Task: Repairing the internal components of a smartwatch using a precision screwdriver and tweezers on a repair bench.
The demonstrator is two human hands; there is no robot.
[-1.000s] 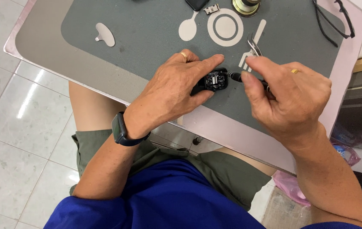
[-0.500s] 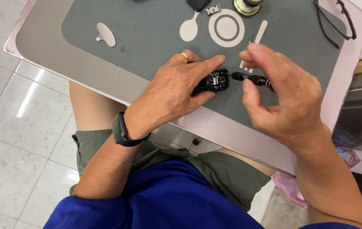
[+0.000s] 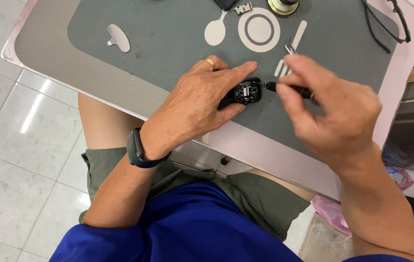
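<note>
The left hand (image 3: 197, 104) pins a small opened black gadget (image 3: 245, 92) on the grey mat (image 3: 168, 43). At its three o'clock, the right hand (image 3: 328, 114) pinches a screwdriver (image 3: 289, 89) (tip touching the gadget).

Mat (image 3: 168, 43) grey – white shapes; device (image 3: 246, 91) black; shirt (image 3: 192, 228) blue

Left hand (image 3: 202, 104) lies palm-down, forefinger and thumb stretched forward and pinching, wrist bent, while the right hand (image 3: 330, 109) hovers raised, fingers curled tight in a pinch.
</note>
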